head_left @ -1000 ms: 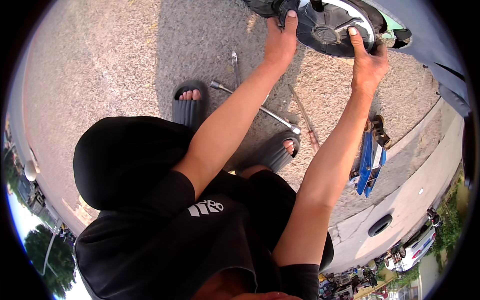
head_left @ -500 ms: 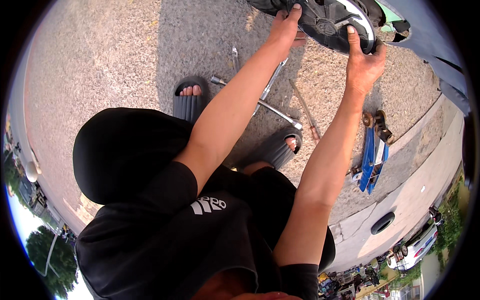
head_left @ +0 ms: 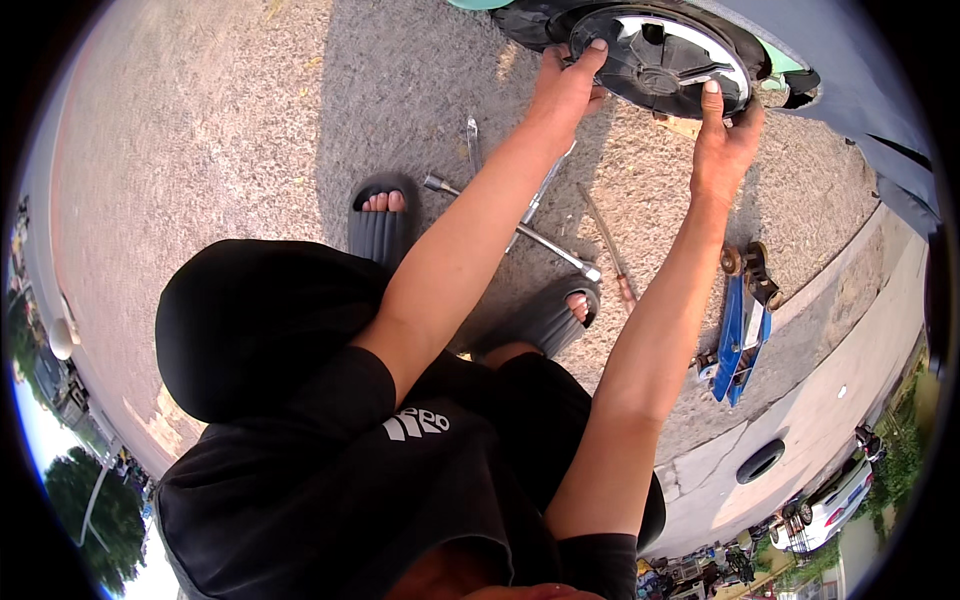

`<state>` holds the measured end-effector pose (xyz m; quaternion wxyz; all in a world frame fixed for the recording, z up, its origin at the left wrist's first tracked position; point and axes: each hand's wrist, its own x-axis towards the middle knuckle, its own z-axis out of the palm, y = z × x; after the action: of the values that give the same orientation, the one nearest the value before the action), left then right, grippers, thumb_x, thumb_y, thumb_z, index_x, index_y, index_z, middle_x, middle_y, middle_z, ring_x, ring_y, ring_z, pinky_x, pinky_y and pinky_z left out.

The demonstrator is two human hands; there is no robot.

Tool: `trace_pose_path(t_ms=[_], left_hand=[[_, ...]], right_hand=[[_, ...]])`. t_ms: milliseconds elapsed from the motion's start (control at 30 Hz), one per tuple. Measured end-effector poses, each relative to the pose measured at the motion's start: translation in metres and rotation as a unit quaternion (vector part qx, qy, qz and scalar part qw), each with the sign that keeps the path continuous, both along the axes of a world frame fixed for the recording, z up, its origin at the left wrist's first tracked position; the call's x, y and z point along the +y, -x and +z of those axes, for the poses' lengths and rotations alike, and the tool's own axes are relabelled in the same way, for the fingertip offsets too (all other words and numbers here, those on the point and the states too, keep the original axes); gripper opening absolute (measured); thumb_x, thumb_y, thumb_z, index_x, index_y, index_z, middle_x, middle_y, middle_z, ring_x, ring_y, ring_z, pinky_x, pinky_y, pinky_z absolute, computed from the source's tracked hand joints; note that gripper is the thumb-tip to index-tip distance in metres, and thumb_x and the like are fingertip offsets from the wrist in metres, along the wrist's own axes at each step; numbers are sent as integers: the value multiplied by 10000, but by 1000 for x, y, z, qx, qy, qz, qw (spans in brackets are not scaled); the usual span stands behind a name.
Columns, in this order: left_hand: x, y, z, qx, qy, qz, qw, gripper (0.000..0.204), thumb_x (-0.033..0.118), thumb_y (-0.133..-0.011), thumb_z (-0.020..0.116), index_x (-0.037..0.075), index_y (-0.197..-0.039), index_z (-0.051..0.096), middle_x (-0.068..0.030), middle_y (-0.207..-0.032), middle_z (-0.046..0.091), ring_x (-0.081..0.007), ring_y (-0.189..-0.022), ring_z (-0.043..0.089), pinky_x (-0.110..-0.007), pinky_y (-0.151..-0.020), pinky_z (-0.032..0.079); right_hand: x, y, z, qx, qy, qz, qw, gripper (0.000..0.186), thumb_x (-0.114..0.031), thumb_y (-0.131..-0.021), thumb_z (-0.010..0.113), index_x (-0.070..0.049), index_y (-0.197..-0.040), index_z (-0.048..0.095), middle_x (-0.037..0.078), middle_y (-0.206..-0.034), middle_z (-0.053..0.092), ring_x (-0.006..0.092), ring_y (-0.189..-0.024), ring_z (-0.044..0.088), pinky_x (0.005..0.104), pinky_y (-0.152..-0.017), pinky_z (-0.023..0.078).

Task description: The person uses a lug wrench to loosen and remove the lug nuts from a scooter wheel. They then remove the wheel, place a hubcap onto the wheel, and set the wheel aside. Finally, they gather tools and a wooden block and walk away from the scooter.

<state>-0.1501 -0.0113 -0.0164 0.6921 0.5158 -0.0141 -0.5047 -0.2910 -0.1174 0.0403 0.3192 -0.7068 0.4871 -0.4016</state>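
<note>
A round black wheel cover [head_left: 657, 82] with a white-silver curved patch is held out at arm's length near the top of the view. My left hand [head_left: 570, 88] grips its left edge, thumb on the face and fingers behind. At its lower right edge my right hand [head_left: 727, 145] does the same, thumb pressed on the face. Just behind the cover is a black tire [head_left: 522, 24] on a blue-grey vehicle [head_left: 850, 60]. Whether the cover touches the wheel I cannot tell.
Below my forearms a chrome cross-shaped lug wrench [head_left: 555, 248] lies on the rough pavement, beside a thin tool with a reddish handle [head_left: 626, 292]. A blue floor jack [head_left: 738, 335] stands to the right. Farther off are a loose tire [head_left: 760, 462] and a white car [head_left: 835, 505].
The view has tilted upward, so the ground things sit lower in the picture and more of the wheel cover shows. Both hands keep their hold on its edges.
</note>
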Motion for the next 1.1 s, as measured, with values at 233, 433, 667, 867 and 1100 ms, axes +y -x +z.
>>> trace_pose_path(t_ms=[233,433,667,867,1100], left_hand=[[13,-6,20,-6,-39,-3,999,679,443,-922,651,46,-1365,323,-168,-1335,464,-333,-1043,635,-427,-942,531],[9,-10,14,-42,-23,4,999,680,435,-937,634,27,-1379,315,-178,-1325,468,-330,-1083,632,-436,-956,531],[0,-7,-22,-72,21,2,997,789,514,-893,676,21,-1391,314,-177,-1207,538,-317,-1105,606,-501,-943,526],[-6,-2,-22,-78,-7,17,997,753,495,-874,717,11,-1340,376,-125,-1081,579,-238,-979,615,-416,-828,540],[-5,-12,-19,-248,-2,102,963,569,435,-920,675,-37,-1219,565,-128,-1050,664,-189,-848,631,-322,-749,502]], right_hand=[[1,-4,11,6,-39,55,998,643,-385,-864,770,79,-1256,558,191,-1144,670,269,-1076,630,366,-973,460],[-2,-10,-1,-29,-55,68,996,620,-310,-891,764,63,-1320,515,148,-1246,625,206,-1132,574,336,-1010,420],[-8,-8,0,-44,-30,92,994,629,-308,-896,758,67,-1332,503,146,-1255,623,206,-1148,568,318,-1012,415],[-16,-5,-7,-20,1,72,997,596,-330,-909,740,69,-1286,508,153,-1238,622,216,-1139,566,328,-1009,415],[-16,-18,-28,-57,33,74,995,628,-347,-905,737,73,-1289,470,173,-1218,621,251,-1104,591,358,-987,446]])
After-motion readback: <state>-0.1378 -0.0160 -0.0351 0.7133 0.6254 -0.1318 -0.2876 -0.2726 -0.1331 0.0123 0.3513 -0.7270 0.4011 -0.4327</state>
